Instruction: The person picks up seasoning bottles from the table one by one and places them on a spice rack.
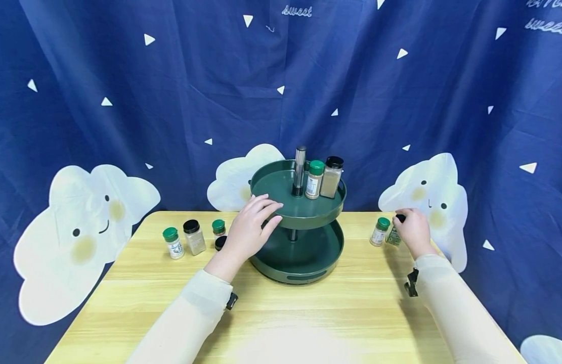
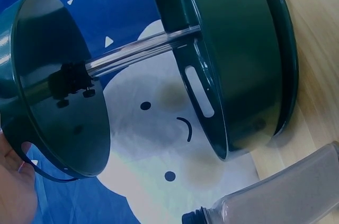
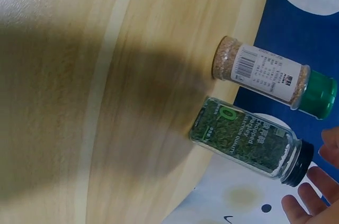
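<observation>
A dark green two-tier round rack point(image 1: 308, 222) stands mid-table. My left hand point(image 1: 250, 227) is at the near left rim of its upper tier, fingers over the edge and thumb outside the wall; in the left wrist view that hand point(image 2: 16, 187) is beside the tier's handle slot. At the right, my right hand point(image 1: 413, 230) reaches over a parsley jar point(image 3: 241, 136). Its fingers point(image 3: 312, 195) spread around the black cap, with a gap showing at the thumb. A green-capped shaker point(image 3: 265, 73) of pale granules stands beside that jar.
On the upper tier stand a green-capped shaker point(image 1: 314, 182) and a black-capped jar point(image 1: 331, 178) of tan powder. Left on the table are a green-capped shaker point(image 1: 175, 247), a black-capped jar point(image 1: 196, 241) and another green-capped shaker point(image 1: 219, 228). A blue curtain point(image 1: 208, 101) hangs behind.
</observation>
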Tool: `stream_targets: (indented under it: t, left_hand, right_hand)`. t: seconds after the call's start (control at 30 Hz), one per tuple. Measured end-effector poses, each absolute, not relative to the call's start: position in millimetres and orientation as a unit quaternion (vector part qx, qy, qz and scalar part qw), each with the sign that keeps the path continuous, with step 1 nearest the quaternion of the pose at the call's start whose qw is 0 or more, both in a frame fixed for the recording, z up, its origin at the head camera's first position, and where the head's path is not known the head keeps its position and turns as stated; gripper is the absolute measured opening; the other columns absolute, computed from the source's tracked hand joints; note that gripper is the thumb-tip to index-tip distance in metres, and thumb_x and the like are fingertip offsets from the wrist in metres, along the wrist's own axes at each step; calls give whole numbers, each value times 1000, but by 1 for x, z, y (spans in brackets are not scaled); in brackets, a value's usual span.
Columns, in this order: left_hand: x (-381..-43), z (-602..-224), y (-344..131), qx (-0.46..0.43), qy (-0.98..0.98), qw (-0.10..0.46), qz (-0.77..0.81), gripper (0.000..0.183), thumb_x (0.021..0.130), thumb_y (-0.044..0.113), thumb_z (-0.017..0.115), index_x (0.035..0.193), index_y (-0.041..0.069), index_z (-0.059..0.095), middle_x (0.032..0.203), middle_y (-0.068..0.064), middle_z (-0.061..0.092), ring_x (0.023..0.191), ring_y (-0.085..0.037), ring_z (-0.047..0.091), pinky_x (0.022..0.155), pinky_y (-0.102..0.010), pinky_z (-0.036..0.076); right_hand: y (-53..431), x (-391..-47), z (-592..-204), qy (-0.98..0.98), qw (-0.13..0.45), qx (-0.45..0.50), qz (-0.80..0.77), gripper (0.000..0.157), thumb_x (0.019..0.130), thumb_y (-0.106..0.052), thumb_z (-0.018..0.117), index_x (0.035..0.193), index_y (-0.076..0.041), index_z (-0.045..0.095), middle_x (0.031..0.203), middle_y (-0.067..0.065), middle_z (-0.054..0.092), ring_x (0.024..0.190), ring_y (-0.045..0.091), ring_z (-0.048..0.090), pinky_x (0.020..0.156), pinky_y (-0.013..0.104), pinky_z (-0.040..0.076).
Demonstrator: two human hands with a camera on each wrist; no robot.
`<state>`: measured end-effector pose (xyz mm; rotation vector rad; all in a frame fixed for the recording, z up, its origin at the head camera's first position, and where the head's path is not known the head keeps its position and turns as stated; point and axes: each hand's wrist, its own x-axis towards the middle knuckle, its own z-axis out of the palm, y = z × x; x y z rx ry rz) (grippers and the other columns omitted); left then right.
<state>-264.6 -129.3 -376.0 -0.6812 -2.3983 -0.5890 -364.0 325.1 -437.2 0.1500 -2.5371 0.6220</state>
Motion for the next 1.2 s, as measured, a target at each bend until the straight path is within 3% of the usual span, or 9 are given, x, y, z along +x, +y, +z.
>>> stream_targets:
  t: [0.63, 1.2]
  left_hand:
    - [-264, -376, -129, -255, -895, 292, -220, 35, 102, 34, 59, 132, 17, 66, 132, -3, 63, 139, -23, 44, 123, -42, 22]
    - [-266, -377, -129, -258, -895, 290, -219, 35, 102, 35, 58, 132, 18, 66, 133, -2, 63, 139, -22, 44, 123, -41, 21]
  right_hand:
    - [330, -370, -446, -941, 240, 47, 232, 28, 92, -5, 63, 114, 12, 65, 116, 37, 59, 111, 55, 52, 101, 65, 38]
    - [330, -373, -452, -931, 269, 63, 238, 26, 87, 1, 67, 110, 13, 67, 108, 36, 61, 103, 54, 55, 94, 64, 43]
